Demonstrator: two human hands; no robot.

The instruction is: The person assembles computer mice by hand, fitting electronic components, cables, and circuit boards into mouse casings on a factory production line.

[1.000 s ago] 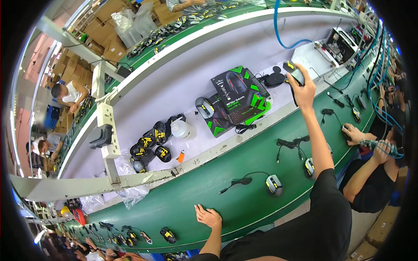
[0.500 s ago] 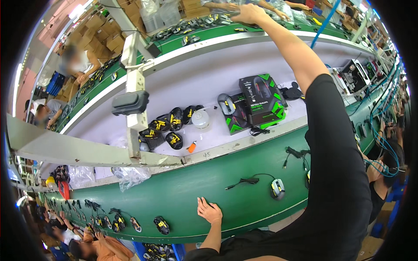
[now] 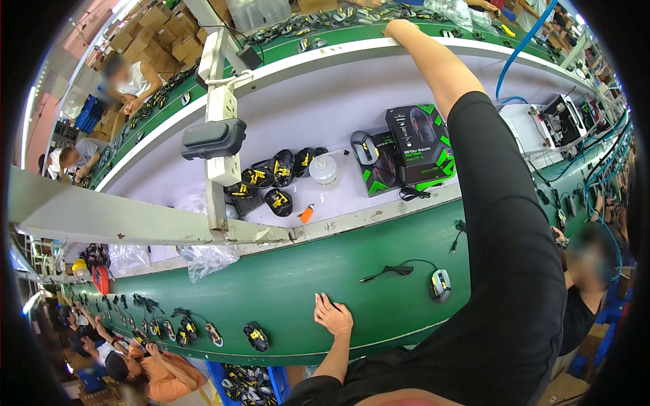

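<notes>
My left hand (image 3: pixel 333 316) rests flat on the green conveyor belt (image 3: pixel 298 271), open, fingers stretched out. Close by on its left lies a black-and-yellow mouse shell (image 3: pixel 256 335); to its right is a grey-and-black computer mouse (image 3: pixel 439 286) with its cable laid out leftward. My right arm stretches far across the shelf, and my right hand (image 3: pixel 401 28) is at the white rail of the far belt. Its fingers are hidden, so whether it holds anything does not show. Many mice (image 3: pixel 318 27) lie in a row on that far belt.
On the white shelf between the belts stand black-and-green mouse boxes (image 3: pixel 421 145), a round translucent bottle (image 3: pixel 323 169) and several mouse shells (image 3: pixel 279 201). A white post (image 3: pixel 222 108) rises at left. A blue bin (image 3: pixel 277 382) of mouse parts sits below the near edge. Other people work along both belts.
My right hand has drawn back from over the far belt's mice to its near rail. The left hand stays on the near belt. The whole view has shifted slightly.
</notes>
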